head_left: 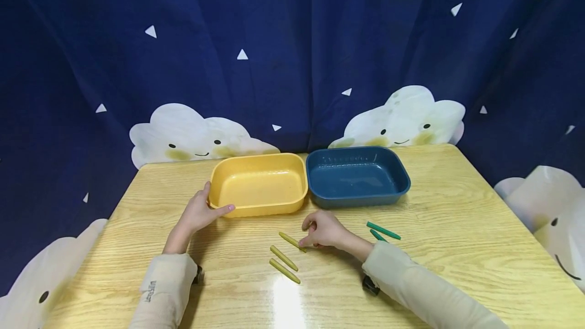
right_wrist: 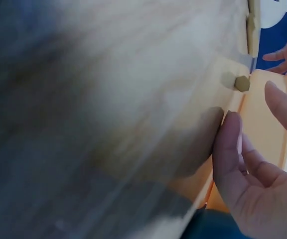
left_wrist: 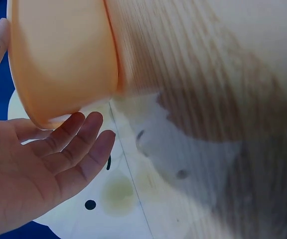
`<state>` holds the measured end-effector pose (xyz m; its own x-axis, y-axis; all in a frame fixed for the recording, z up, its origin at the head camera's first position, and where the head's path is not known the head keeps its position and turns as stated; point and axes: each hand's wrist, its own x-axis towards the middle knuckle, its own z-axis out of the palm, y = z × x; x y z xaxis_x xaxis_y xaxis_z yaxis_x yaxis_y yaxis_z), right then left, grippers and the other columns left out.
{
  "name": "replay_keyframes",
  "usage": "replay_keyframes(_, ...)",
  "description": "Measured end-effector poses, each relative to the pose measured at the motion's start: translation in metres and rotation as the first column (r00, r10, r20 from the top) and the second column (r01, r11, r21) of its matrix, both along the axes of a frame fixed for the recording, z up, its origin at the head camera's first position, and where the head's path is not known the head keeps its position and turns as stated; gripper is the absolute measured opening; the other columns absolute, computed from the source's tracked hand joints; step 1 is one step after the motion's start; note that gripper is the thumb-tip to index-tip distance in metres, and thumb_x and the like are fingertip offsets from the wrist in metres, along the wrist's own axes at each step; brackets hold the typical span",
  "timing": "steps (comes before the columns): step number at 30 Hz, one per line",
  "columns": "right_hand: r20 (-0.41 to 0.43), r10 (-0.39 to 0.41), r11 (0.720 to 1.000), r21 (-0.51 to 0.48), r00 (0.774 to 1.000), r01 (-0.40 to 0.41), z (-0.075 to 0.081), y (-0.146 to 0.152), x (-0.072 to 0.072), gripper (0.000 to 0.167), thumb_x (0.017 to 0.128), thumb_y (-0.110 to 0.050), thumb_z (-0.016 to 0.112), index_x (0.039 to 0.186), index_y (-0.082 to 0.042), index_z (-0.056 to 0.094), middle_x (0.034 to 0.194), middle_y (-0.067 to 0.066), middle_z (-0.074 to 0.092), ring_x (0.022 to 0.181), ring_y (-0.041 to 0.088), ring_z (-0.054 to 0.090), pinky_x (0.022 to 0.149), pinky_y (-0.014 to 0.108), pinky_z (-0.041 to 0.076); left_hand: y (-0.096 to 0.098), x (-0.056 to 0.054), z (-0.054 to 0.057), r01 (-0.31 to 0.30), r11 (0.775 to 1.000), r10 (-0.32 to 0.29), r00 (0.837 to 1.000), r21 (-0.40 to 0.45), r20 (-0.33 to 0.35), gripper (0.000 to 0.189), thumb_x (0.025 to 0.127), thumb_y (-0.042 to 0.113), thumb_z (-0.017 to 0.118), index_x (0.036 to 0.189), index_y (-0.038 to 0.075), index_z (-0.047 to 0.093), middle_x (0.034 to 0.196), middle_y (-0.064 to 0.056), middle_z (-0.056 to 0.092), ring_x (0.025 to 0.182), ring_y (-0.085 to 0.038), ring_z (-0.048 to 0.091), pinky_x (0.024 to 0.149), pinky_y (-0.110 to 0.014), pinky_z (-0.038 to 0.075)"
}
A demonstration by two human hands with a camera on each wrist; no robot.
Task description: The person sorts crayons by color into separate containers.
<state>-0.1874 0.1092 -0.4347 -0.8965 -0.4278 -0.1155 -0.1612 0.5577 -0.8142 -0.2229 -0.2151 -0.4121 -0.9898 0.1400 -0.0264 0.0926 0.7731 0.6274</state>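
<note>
My left hand (head_left: 199, 212) rests against the front left corner of a yellow plastic tray (head_left: 260, 210). Its thumb lies along the front rim and its loosely bent fingers are at the left end wall; the left wrist view shows the palm facing that wall (left_wrist: 64, 64). My right hand (head_left: 326, 230) is low over the table at the farthest of three yellow crayons (head_left: 289, 239). In the right wrist view that crayon's hexagonal end (right_wrist: 242, 83) shows between the spread thumb and forefinger. Two more yellow crayons, a middle one (head_left: 284, 258) and a near one (head_left: 284, 271), lie closer to me.
A dark blue tray (head_left: 358, 201) stands beside the yellow one at the table's back. Two green crayons, one in full view (head_left: 384, 230) and one partly hidden (head_left: 377, 235), lie by the right forearm. Behind the wooden table (head_left: 439, 207) hangs a dark blue curtain (head_left: 274, 24).
</note>
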Motion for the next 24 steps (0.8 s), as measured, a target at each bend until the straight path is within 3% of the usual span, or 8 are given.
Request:
replay_keyframes(10,-0.147,0.059,0.991,0.125,0.987,-0.040,-0.0015,-0.0044,0.0003,0.024,0.060,-0.014,0.084,0.069,-0.006,0.063,0.044,-0.008,0.047,0.042,0.005,0.045,0.053,0.023,0.040,0.0013,0.0022,0.0052,0.002,1.000,-0.002,1.000,0.008,0.014,0.105,0.078,0.046,0.067,0.139,-0.015,0.008,0.131,-0.041,0.028,0.118,-0.047,0.037,0.094,-0.054,0.035)
replay_keyframes(16,-0.217,0.109,0.979,0.194,0.970,-0.066,0.0001,-0.0069,0.0015,0.018,0.062,-0.010,0.080,0.055,-0.013,0.064,0.043,-0.009,0.050,0.043,0.004,0.045,0.051,0.022,0.040,0.0016,0.0024,0.0054,0.011,1.000,-0.011,1.000,0.002,0.008,0.104,0.079,0.046,0.067,0.138,-0.016,0.008,0.130,-0.041,0.029,0.117,-0.047,0.038,0.093,-0.054,0.035)
replay_keyframes(24,-0.275,0.174,0.966,0.233,0.945,-0.110,0.0019,-0.0060,0.0046,0.018,0.072,-0.006,0.071,0.057,-0.010,0.063,0.049,-0.009,0.051,0.049,0.004,0.043,0.055,0.023,0.040,0.0019,0.0012,0.0039,0.013,1.000,-0.013,1.000,0.002,0.014,0.104,0.079,0.046,0.066,0.138,-0.016,0.007,0.131,-0.042,0.027,0.118,-0.048,0.036,0.094,-0.055,0.034)
